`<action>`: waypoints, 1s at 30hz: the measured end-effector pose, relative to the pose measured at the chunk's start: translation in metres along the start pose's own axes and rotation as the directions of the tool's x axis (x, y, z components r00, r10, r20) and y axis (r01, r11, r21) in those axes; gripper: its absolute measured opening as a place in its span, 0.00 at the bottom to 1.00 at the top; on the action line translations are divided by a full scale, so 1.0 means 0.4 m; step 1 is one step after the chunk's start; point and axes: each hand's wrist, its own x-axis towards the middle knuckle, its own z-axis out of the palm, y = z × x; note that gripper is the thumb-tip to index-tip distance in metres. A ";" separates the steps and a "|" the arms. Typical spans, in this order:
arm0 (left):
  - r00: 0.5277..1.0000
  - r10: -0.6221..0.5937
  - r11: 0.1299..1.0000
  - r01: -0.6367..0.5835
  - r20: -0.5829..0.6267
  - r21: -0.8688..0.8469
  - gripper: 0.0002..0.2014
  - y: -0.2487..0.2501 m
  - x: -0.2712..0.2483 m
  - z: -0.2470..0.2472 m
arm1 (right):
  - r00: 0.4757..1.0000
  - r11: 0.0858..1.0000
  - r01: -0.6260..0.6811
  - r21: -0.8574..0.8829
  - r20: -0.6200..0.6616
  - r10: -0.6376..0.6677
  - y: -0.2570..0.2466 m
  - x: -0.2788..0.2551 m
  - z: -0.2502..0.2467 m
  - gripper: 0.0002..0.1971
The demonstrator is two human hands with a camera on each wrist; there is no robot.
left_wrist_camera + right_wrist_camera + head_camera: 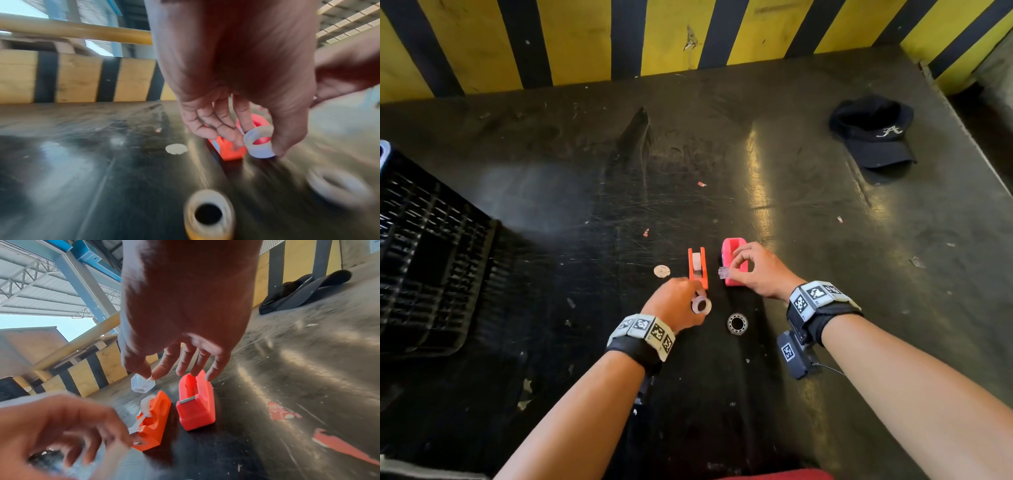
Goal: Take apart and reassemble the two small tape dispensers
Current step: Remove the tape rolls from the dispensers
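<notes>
An orange tape dispenser (697, 270) (154, 418) stands on the dark table (585, 205) with a roll and a tape strip in it. Just right of it stands a pink-red dispenser (732, 255) (195, 404) with an empty slot. My left hand (697, 302) (259, 147) pinches a translucent tape roll (701, 305) (259, 150) at the orange dispenser's near end. My right hand (729, 270) (150, 374) pinches a small clear plastic core (723, 273) (142, 384) between thumb and forefinger, above the gap between the two dispensers.
A ring-shaped roll (737, 323) lies near my wrists. A small pale disc (662, 271) (176, 148) lies left of the orange dispenser. A black crate (424, 260) stands at the left, and a black cap (873, 133) lies at the far right. A striped wall (654, 37) is behind.
</notes>
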 end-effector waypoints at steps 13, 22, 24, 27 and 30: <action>0.976 0.159 0.938 -0.197 0.150 0.286 0.29 0.108 0.003 0.102 | 0.996 1.000 -0.021 0.014 -0.087 0.022 0.077 -0.096 -0.003 0.06; 0.952 0.203 0.920 -0.266 0.231 0.288 0.28 0.119 0.031 0.124 | 0.987 0.995 -0.095 0.000 -0.127 0.094 0.164 -0.173 -0.033 0.04; 0.955 0.204 0.921 -0.262 0.216 0.289 0.30 0.120 0.029 0.129 | 0.987 0.994 -0.111 0.006 -0.114 0.110 0.166 -0.182 -0.036 0.04; 0.961 0.217 0.920 -0.260 0.170 0.293 0.27 0.123 0.025 0.145 | 0.989 0.993 -0.115 0.016 -0.090 0.116 0.160 -0.187 -0.035 0.04; 0.983 0.174 0.970 -0.181 0.060 0.160 0.22 0.113 0.013 0.141 | 0.991 0.994 -0.113 0.011 -0.075 0.113 0.158 -0.188 -0.027 0.04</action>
